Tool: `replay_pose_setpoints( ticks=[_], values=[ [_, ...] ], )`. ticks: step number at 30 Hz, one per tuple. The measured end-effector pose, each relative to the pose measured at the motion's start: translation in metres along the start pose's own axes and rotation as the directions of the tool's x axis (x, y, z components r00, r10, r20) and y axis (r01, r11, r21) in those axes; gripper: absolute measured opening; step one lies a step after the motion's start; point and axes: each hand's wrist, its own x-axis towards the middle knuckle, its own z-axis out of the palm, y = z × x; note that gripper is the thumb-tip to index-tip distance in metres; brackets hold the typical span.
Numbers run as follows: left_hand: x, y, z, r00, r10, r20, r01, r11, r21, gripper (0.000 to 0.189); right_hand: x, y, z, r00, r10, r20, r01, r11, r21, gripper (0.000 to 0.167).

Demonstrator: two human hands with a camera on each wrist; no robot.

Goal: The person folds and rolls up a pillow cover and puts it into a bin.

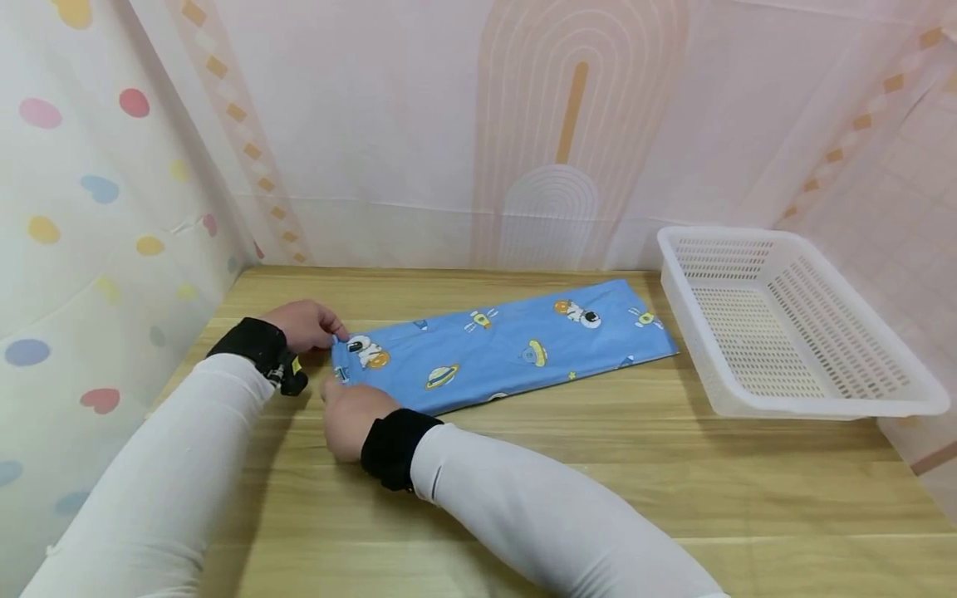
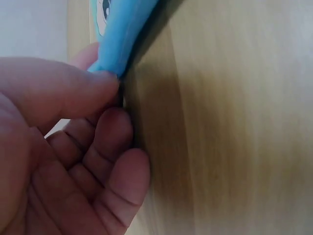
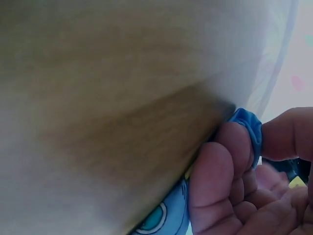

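A blue cloth (image 1: 478, 349) printed with astronauts, planets and rockets lies folded into a long strip on the wooden table, slanting up to the right. Its left end is turned over in a narrow fold. The left hand (image 1: 302, 325) pinches the far corner of that end; in the left wrist view, its thumb (image 2: 93, 93) presses on the blue edge (image 2: 117, 44). At the near corner, the right hand (image 1: 359, 419) pinches the same end. In the right wrist view, a bit of bunched blue cloth (image 3: 248, 125) shows between its thumb and forefinger.
A white plastic basket (image 1: 699, 332) with slotted walls stands at the right, close to the cloth's right end. Wooden table (image 1: 598, 473) surface extends in front of the cloth. Patterned curtains (image 1: 374, 166) hang behind and at both sides.
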Motion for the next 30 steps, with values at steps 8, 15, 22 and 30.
replay_pose_setpoints(
  ticks=[8,15,22,30],
  values=[
    [0.001,-0.004,0.000,1.000,-0.002,0.004,0.003,1.000,-0.011,0.030,0.006,0.006,0.004,1.000,0.011,0.004,-0.010,0.993,-0.118,0.004],
    [-0.004,0.003,0.001,0.999,0.018,-0.029,-0.016,0.997,0.075,0.018,-0.002,0.006,-0.001,1.000,-0.011,-0.015,0.009,0.991,-0.134,0.020],
    [-0.006,0.008,0.000,0.999,0.023,-0.043,-0.017,0.990,0.141,0.023,-0.004,0.006,-0.002,0.999,0.018,-0.027,-0.022,0.991,-0.130,0.010],
    [0.001,0.014,0.004,0.996,0.035,-0.083,-0.017,0.979,0.202,0.026,-0.003,0.007,-0.002,0.998,0.062,0.004,-0.061,0.996,-0.068,0.009]
  ],
)
